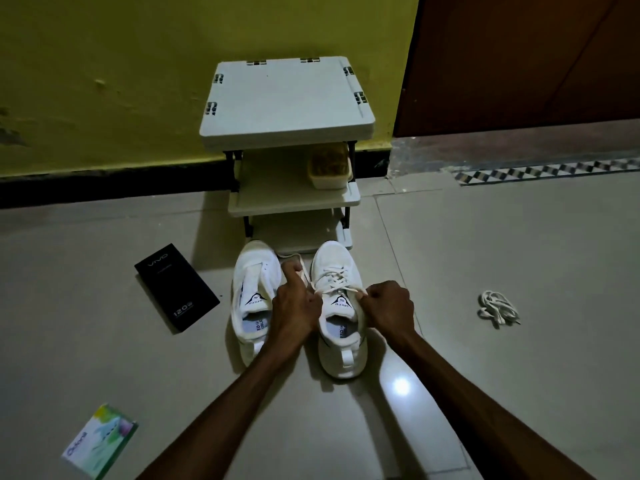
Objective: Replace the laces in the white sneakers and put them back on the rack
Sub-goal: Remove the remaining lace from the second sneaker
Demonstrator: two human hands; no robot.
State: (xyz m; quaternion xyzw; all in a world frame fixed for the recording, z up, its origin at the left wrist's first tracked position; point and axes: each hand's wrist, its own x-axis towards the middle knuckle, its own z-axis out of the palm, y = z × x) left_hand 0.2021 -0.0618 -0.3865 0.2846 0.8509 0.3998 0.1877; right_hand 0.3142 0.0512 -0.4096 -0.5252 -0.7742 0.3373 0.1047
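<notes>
Two white sneakers stand side by side on the floor, toes toward the white rack [287,98]. The left sneaker [252,292] has no lace in it. The right sneaker [341,313] is laced across its eyelets. My left hand [294,299] pinches one lace end between the two shoes. My right hand [389,304] pinches the other lace end at the top right eyelet. A loose bundle of white laces [497,308] lies on the floor to the right.
A black phone box [176,287] lies left of the shoes. A small green-and-white box [100,441] sits near the bottom left. A tub [329,166] stands on the rack's middle shelf. Yellow wall behind, brown door [519,64] at right.
</notes>
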